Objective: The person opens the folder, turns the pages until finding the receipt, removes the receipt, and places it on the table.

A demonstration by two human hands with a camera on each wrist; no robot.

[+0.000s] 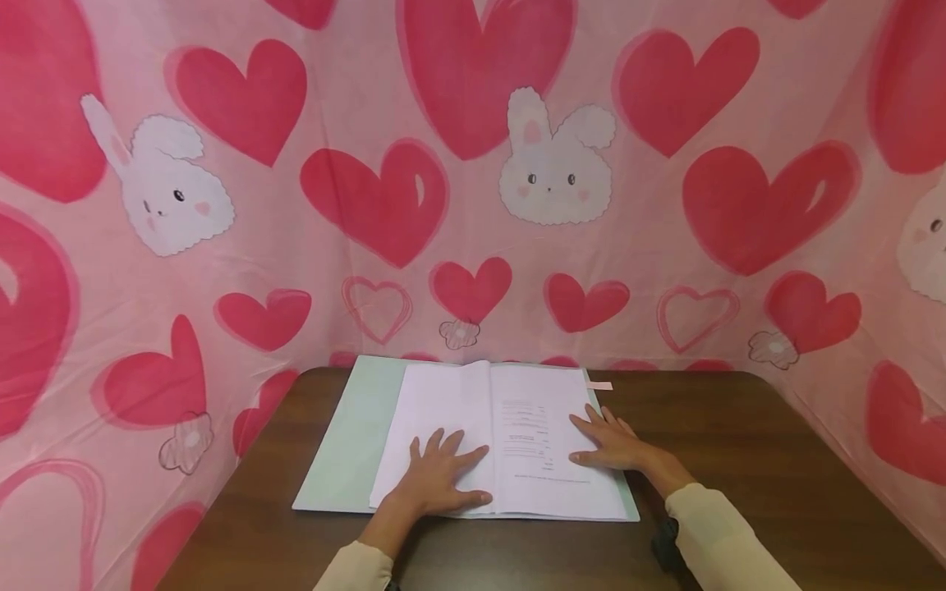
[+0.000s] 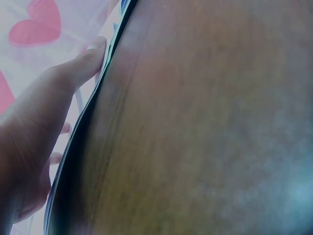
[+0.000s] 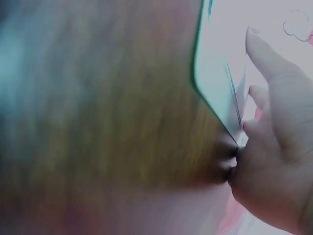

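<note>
An open folder (image 1: 336, 460) with a pale green cover lies flat on the table, white sheets spread inside it. My left hand (image 1: 438, 478) rests with fingers spread on the blank left page (image 1: 436, 394). On the right page (image 1: 532, 501), which carries several short printed lines, my right hand (image 1: 609, 443) lies near the outer edge, fingers extended. The left wrist view shows the left thumb (image 2: 88, 61) along the paper's near edge. In the right wrist view the right hand (image 3: 274, 132) is beside the folder's rounded corner (image 3: 205, 73). Neither hand grips anything.
A dark wooden table (image 1: 746, 460) carries the folder. A pink tab (image 1: 600, 386) sticks out from the right page's upper edge. Behind and at both sides hangs a pink cloth (image 1: 517, 246) printed with hearts and rabbits.
</note>
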